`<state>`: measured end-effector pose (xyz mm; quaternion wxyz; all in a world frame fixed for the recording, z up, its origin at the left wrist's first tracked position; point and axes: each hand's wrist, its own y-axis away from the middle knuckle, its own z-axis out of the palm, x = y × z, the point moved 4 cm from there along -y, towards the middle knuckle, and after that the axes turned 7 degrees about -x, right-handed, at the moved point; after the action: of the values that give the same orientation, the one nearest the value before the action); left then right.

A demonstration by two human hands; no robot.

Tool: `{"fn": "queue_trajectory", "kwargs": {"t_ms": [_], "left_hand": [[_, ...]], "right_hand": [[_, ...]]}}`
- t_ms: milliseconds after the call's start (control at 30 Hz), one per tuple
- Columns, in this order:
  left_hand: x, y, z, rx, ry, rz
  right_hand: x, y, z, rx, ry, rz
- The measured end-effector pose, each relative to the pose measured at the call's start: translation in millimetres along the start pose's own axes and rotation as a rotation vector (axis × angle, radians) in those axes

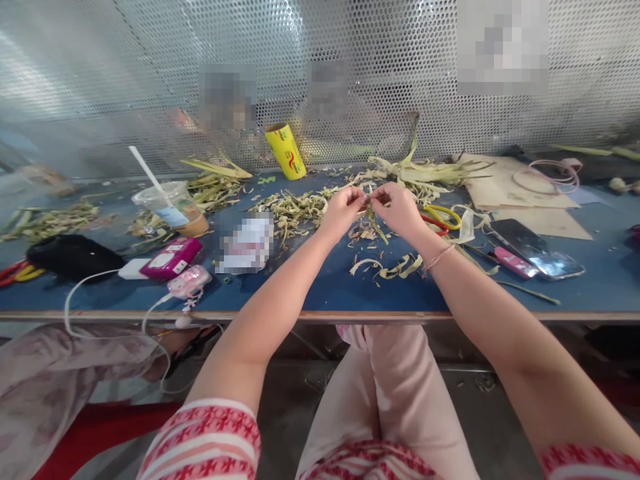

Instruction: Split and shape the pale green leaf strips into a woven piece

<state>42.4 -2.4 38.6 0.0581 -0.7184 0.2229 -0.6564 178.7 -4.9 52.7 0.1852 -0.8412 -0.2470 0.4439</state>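
Above the blue table (320, 293), both hands' fingers pinch a green leaf strip (373, 217) between them: left hand (343, 210), right hand (400, 208).

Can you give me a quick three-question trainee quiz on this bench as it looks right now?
1. True or false: the left hand and right hand both pinch the same green leaf strip.
2. What lies just right of the right hand? A) scissors B) a hammer C) a stapler
3. Fill in: the yellow roll stands near the ____ mesh wall.

Key: 1 true; 2 A; 3 perforated.
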Motion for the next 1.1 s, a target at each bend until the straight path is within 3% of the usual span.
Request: {"fn": "queue_trajectory", "kwargs": {"t_ms": [133, 333, 600, 867, 1100], "left_hand": [[-3, 1, 2.2, -0.019, 0.195, -0.073], [-2, 3, 1.0, 0.027, 0.223, -0.030], [3, 6, 0.0, 0.071, 0.075, 0.076], [-8, 0, -0.8, 0.110, 0.161, 0.082], [5, 3, -8.4, 0.086, -0.055, 0.147]], "right_hand": [[-2, 1, -1, 0.015, 0.075, -0.081], [-4, 2, -3, 0.014, 0.093, -0.131], [-4, 2, -2, 0.030, 0.075, -0.095], [-7, 3, -2, 0.005, -0.019, -0.068], [-3, 2, -6, 0.001, -0.097, -0.081]]}}
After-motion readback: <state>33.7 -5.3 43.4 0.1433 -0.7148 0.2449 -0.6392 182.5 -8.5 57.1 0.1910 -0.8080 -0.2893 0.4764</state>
